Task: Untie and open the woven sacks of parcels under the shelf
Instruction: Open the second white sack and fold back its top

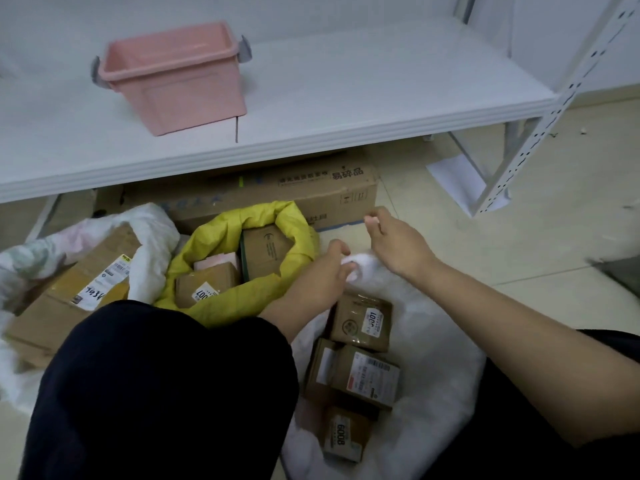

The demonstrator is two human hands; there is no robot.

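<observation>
The white woven sack lies on the tiled floor between the person's knees, just in front of the white metal shelf. Its cloth is spread loose and its neck is bunched at the far end.

Three sacks show: this one, an open yellow woven sack with a rolled rim just beside it, and a pale crumpled sack at the left. At least three labelled brown cardboard parcels lie amid the white cloth. The yellow one holds two brown boxes and a pink one, and the pale one holds one big box.

The left hand curls its fingers round the bunched neck. The right hand, above it, pinches a small white piece between thumb and forefinger; I cannot tell what that piece is.
</observation>
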